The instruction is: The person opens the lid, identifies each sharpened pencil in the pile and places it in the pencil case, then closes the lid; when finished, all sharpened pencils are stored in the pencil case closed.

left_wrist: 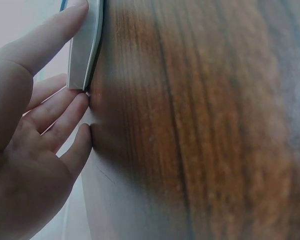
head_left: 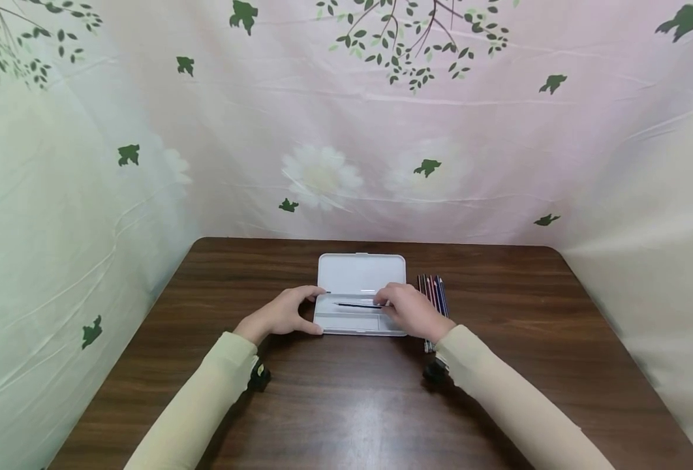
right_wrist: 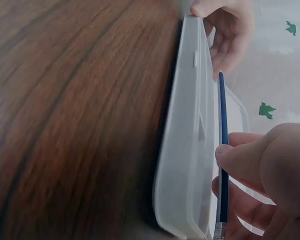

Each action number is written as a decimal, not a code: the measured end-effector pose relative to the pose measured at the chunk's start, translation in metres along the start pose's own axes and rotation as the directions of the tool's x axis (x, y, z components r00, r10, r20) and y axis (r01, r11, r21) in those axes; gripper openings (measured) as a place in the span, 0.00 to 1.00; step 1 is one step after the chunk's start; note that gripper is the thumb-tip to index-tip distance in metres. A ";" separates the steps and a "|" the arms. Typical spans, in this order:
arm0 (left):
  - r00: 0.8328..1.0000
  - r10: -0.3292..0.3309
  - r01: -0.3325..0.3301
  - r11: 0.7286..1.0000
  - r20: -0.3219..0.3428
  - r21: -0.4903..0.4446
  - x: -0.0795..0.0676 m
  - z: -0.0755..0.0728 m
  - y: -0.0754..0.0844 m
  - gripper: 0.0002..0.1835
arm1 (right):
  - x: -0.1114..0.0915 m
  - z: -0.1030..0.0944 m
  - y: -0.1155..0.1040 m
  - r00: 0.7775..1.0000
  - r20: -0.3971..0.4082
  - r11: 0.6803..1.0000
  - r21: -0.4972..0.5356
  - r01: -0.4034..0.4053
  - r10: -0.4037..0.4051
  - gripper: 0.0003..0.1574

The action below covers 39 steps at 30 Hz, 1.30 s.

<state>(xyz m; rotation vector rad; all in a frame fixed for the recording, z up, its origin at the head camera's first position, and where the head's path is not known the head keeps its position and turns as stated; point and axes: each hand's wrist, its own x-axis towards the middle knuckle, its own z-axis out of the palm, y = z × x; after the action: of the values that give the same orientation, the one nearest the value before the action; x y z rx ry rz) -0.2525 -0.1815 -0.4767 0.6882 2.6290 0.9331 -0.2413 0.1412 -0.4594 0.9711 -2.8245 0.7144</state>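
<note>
An open white pencil case (head_left: 361,274) lies on the table, its lid folded back and its shallow compartments facing up. At its left end, my left hand (head_left: 284,312) holds the case, thumb at the near corner and fingers along the far side. My right hand (head_left: 412,309) pinches a dark blue pencil (right_wrist: 223,110) between thumb and fingers. The pencil lies crosswise over the case's far compartment, its sharpened tip pointing left toward my left hand. In the right wrist view a metal band (right_wrist: 220,230) shows at its other end.
Several coloured pencils (head_left: 438,294) lie side by side just right of the case, partly under my right wrist. The brown wooden table (head_left: 346,405) reaches back to a printed cloth backdrop (head_left: 358,124), with more cloth at both sides.
</note>
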 end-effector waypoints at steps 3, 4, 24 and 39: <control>1.000 -0.006 0.006 1.000 -0.001 0.003 0.000 -0.001 0.000 0.48 | 0.006 0.005 -0.004 1.000 0.018 1.000 -0.007 -0.016 0.016 0.10; 1.000 -0.006 0.006 1.000 0.000 0.003 0.000 -0.001 0.000 0.48 | 0.007 0.007 -0.006 0.999 0.025 1.000 -0.011 -0.024 0.024 0.10; 1.000 0.000 0.000 1.000 0.000 -0.002 0.000 0.000 0.001 0.48 | 0.002 0.001 0.009 0.999 -0.034 0.999 0.047 0.024 -0.022 0.09; 1.000 -0.002 0.002 1.000 0.002 0.007 0.000 0.000 0.000 0.48 | -0.049 -0.030 0.048 0.992 -0.130 1.000 -0.008 -0.007 0.006 0.09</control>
<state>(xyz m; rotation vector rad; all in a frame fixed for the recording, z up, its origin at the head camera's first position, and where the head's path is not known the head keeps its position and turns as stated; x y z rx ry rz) -0.2525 -0.1813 -0.4762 0.6871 2.6321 0.9223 -0.2332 0.2160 -0.4628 0.8802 -2.7177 0.7369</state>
